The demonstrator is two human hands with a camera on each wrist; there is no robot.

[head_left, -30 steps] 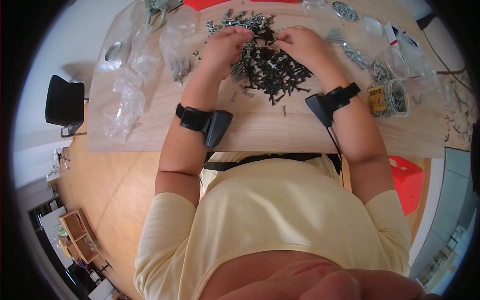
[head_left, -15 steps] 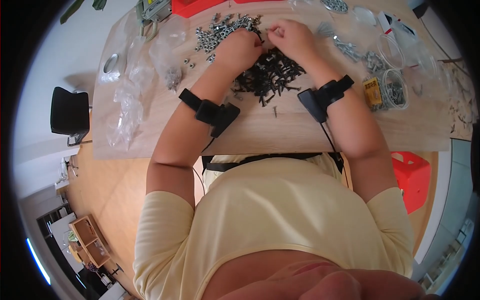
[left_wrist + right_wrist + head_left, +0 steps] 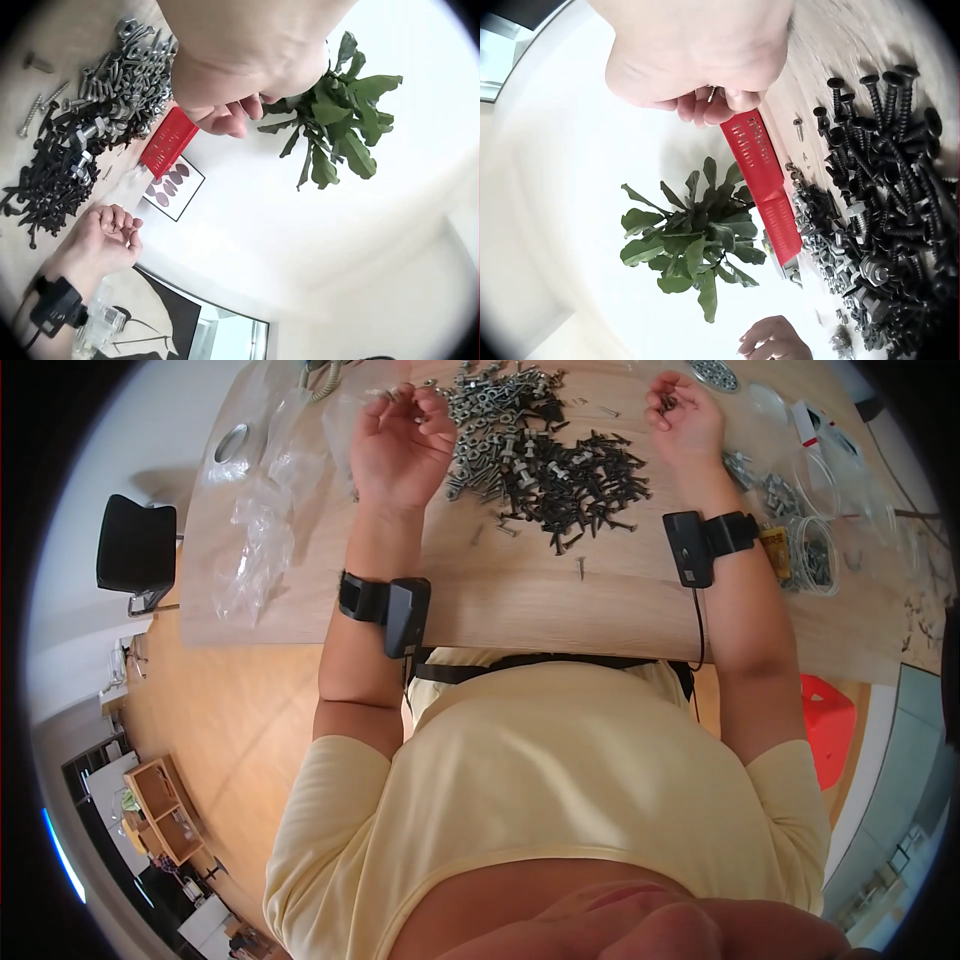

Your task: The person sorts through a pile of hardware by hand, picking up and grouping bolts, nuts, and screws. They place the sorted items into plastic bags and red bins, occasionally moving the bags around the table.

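Note:
Both hands are raised palm up over the table, one on each side of a heap of fasteners. My left hand (image 3: 400,455), left of the heap, has curled fingers with a small light metal piece (image 3: 388,395) at the fingertips; its kind is too small to tell. To the right, my right hand (image 3: 690,430) holds a small screw (image 3: 713,94) in its bent fingers. Between them lie black screws (image 3: 600,480) and, behind and to the left, silver nuts and bolts (image 3: 485,420). A few larger silver bolts lie on the black screws.
Crumpled clear bags (image 3: 255,550) and a round metal lid (image 3: 232,442) lie at left. On the right stands a clear tub (image 3: 815,550) of fasteners. Red slotted baskets (image 3: 761,180) stand at the back. Single screws (image 3: 580,568) lie near the front edge.
Both hands were together over the heap, fingers down among the pieces. They have since drawn apart and turned palm up, the left going left and the right going right, uncovering the heap.

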